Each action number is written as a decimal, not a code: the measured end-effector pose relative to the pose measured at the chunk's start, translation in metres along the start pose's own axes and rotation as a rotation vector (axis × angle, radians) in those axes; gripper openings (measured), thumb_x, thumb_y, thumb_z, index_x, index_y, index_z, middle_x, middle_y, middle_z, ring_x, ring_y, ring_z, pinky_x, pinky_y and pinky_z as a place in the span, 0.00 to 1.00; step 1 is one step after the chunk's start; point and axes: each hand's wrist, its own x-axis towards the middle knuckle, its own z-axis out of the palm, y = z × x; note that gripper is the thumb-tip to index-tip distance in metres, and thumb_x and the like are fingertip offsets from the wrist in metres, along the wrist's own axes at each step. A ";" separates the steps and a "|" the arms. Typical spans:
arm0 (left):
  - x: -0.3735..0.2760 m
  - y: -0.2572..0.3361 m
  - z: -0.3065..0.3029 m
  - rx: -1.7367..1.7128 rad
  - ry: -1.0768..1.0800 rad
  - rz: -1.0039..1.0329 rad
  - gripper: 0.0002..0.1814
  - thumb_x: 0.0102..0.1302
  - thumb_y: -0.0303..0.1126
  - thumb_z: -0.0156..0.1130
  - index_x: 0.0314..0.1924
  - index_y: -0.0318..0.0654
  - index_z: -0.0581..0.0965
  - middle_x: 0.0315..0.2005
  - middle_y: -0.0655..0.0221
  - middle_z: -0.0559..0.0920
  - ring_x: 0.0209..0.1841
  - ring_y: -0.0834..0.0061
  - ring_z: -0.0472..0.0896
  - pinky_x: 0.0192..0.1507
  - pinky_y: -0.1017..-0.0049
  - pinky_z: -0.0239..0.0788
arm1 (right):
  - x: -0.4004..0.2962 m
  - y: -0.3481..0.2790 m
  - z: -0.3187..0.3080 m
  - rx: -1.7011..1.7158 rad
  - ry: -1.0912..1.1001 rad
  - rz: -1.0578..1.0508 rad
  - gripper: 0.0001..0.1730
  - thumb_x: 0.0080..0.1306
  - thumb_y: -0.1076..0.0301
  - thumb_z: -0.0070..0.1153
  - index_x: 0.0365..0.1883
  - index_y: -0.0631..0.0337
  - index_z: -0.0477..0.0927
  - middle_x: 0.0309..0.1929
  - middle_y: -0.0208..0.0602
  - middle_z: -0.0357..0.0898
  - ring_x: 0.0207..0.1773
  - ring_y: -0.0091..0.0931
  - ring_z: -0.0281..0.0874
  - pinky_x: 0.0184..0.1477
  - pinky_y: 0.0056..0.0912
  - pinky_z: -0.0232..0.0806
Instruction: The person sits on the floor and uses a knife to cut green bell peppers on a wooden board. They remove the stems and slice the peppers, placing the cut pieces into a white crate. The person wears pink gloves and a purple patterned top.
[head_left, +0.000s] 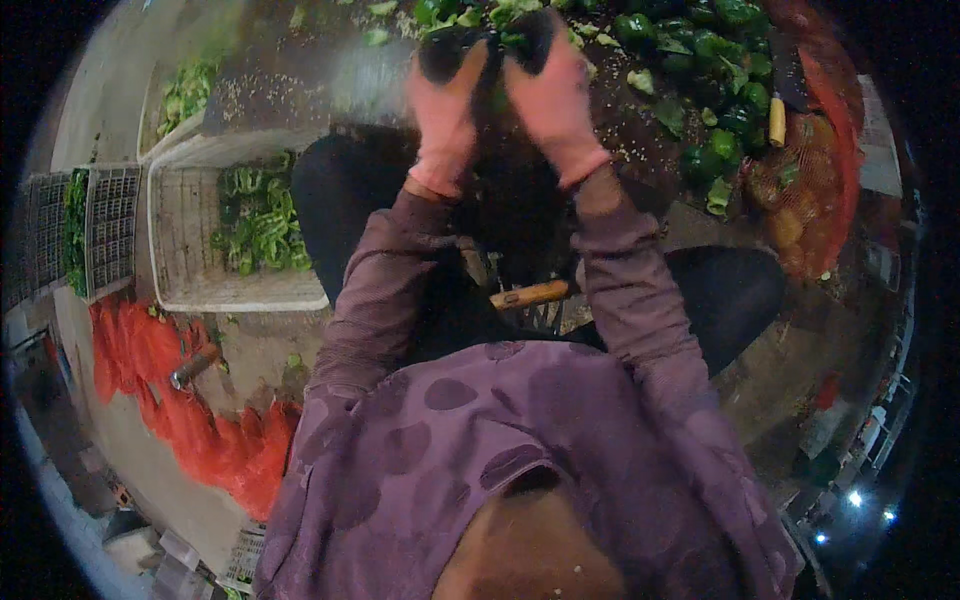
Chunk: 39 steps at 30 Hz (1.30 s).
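Observation:
At the top of the view my left hand (444, 112) and my right hand (553, 105) are close together over a dark work surface (637, 142). Both wear pink gloves with black-coated fingers and palms. Blur and the gloves' dark coating hide whether either hand grips something; green pepper pieces (517, 10) lie right by the fingertips. Pale seeds are scattered over the surface. To the right of my right hand is a heap of whole green peppers (720, 86), with a few scraps at its near side.
A white plastic crate (161, 240) at left holds cut green peppers (266, 217). Red mesh sacks (217, 442) lie on the floor beside a cylindrical object (195, 365). At right, a yellow handle (778, 124) rests above a filled mesh bag (795, 187). A wooden bar (529, 295) sits between my legs.

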 end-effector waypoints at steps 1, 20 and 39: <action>-0.002 0.017 0.009 0.017 0.022 -0.185 0.14 0.60 0.31 0.69 0.44 0.33 0.79 0.40 0.68 0.83 0.41 0.76 0.78 0.46 0.75 0.70 | -0.002 0.020 -0.007 -0.225 -0.016 0.044 0.30 0.62 0.64 0.62 0.60 0.65 0.69 0.57 0.49 0.73 0.57 0.43 0.71 0.58 0.43 0.65; -0.022 0.056 -0.310 1.488 0.186 -0.188 0.18 0.67 0.36 0.61 0.51 0.28 0.77 0.43 0.50 0.82 0.44 0.61 0.81 0.48 0.67 0.70 | -0.164 0.230 -0.014 -0.884 -0.986 0.436 0.28 0.62 0.52 0.58 0.55 0.61 0.76 0.52 0.48 0.77 0.57 0.41 0.74 0.57 0.41 0.67; 0.290 -0.096 -0.052 1.546 -0.303 -0.017 0.40 0.54 0.54 0.68 0.63 0.47 0.67 0.57 0.51 0.71 0.56 0.49 0.75 0.54 0.58 0.70 | -0.171 0.225 -0.026 -0.721 -1.494 0.843 0.36 0.60 0.50 0.59 0.62 0.60 0.69 0.61 0.54 0.70 0.64 0.45 0.67 0.65 0.41 0.60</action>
